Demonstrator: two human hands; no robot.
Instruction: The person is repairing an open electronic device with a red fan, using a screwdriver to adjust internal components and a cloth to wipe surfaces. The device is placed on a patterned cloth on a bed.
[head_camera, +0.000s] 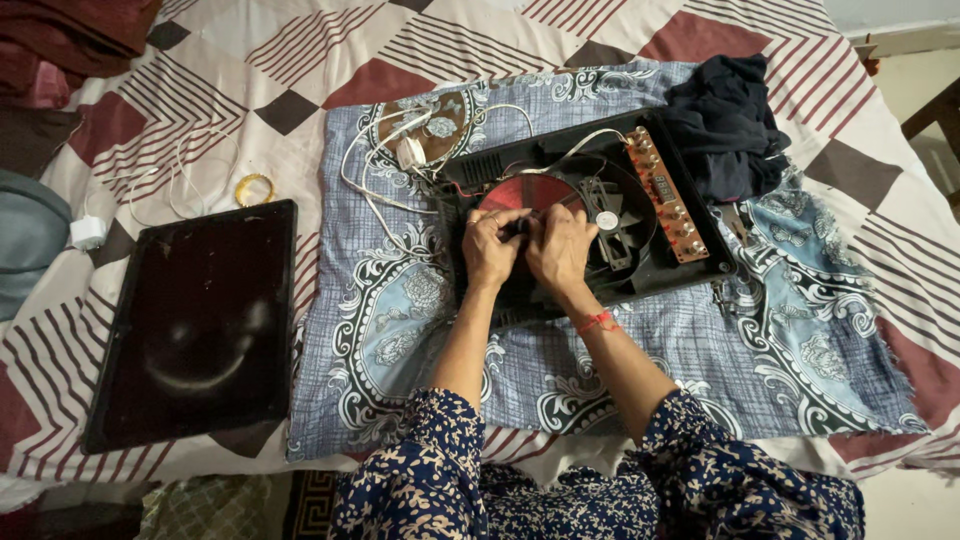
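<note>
1. Here we see the left hand (490, 247) and the right hand (560, 250) side by side, touching at the fingertips, both resting on the opened appliance base (560, 170).
2. Both hands have their fingers curled narrow, pinching at one small dark part between them; we cannot tell which hand actually grips it.
3. The fingertips press on the reddish coil disc (530, 190), which lies just beyond the knuckles.
4. Just to the right of the right hand sits the black fan (606, 222), and farther right the brown circuit strip (665, 195) along the base's edge.
5. White wires (385, 160) loop beyond and to the left of the left hand, near the base's far corner.
6. Well to the left of the left hand lies the black glass panel (195, 325), apart from the base.
7. A dark cloth (725, 125) is bundled beyond the right hand, touching the base's far right corner.
8. The blue patterned sheet (700, 350) under the base leaves flat open room near both wrists and to the right.
</note>
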